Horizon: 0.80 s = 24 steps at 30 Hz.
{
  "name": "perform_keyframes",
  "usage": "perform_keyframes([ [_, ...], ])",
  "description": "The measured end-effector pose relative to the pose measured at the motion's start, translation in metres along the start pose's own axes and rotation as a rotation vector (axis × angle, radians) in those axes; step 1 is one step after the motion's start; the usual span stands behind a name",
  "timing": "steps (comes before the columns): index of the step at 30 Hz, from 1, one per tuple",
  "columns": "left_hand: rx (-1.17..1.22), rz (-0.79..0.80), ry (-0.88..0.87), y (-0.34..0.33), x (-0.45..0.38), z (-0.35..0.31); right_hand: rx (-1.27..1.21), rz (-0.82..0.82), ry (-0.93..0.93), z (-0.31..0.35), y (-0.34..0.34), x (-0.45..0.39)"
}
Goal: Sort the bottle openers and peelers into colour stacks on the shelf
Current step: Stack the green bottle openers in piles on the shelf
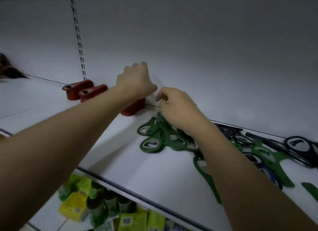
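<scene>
Bottle openers and peelers spread along white shelf (154, 170). Three red stacks at back: two side by side (82, 91) near slotted upright (78, 36), third red stack (134, 107) directly under left wrist. Green openers (160, 136) in loose overlapping heap mid-shelf; more green pieces (268, 158) mixed with dark blue ones (301, 148) further right, unsorted.

Left hand (136, 79) raised above third red stack, fingers curled; contents hidden from this angle, cannot tell whether anything is held. Right hand (175, 106) hovering at back edge of green heap, fingers curled downward, thumb and forefinger close together; possibly pinching something pale and thin, blurred, not confirmed.

Handling judgement: flat, thin, rigid-looking plastic with open loops, probably light. Likely to slide on smooth shelf and snag on neighbours through loops. Best hold: pinch at solid neck between loop and handle, or hook a finger through loop. Lift singly to avoid dragging heap.

Packaged goods (103, 205) on lower shelf, yellow-green.
</scene>
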<state>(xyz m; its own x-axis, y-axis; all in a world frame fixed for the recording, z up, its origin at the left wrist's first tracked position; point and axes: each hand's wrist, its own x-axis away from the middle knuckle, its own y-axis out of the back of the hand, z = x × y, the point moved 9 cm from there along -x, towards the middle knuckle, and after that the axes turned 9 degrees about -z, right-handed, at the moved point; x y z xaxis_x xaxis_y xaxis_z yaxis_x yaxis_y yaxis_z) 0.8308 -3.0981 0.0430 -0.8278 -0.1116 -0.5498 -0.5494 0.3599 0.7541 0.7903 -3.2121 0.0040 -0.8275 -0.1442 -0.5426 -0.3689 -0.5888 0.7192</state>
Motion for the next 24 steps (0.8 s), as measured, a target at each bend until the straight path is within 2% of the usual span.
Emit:
perform_keyframes([
  [2, 0.256, -0.152, -0.059, 0.011, 0.028, -0.005, -0.034, 0.061, -0.053, -0.013, 0.002, -0.002],
  [3, 0.374, -0.154, -0.076, 0.008, 0.046, -0.005, -0.025, 0.101, -0.066, -0.017, 0.001, -0.001],
  [5, 0.511, -0.064, -0.103, -0.018, 0.073, 0.001, 0.036, 0.205, -0.083, -0.026, -0.007, 0.002],
  [8, 0.419, 0.205, -0.139, -0.068, 0.085, 0.006, 0.168, 0.387, -0.112, -0.038, -0.023, 0.011],
  [10, 0.349, 0.264, -0.158, -0.076, 0.085, 0.005, 0.226, 0.447, -0.136, -0.044, -0.024, 0.015],
  [16, 0.335, 0.292, -0.177, -0.075, 0.092, 0.006, 0.275, 0.426, -0.269, -0.070, 0.009, 0.018],
  [20, 0.387, 0.294, -0.121, -0.070, 0.092, 0.008, 0.365, 0.511, -0.439, -0.097, 0.032, 0.031],
  [24, 0.497, 0.278, -0.043, -0.067, 0.091, 0.013, 0.410, 0.561, -0.505, -0.104, 0.050, 0.042],
])
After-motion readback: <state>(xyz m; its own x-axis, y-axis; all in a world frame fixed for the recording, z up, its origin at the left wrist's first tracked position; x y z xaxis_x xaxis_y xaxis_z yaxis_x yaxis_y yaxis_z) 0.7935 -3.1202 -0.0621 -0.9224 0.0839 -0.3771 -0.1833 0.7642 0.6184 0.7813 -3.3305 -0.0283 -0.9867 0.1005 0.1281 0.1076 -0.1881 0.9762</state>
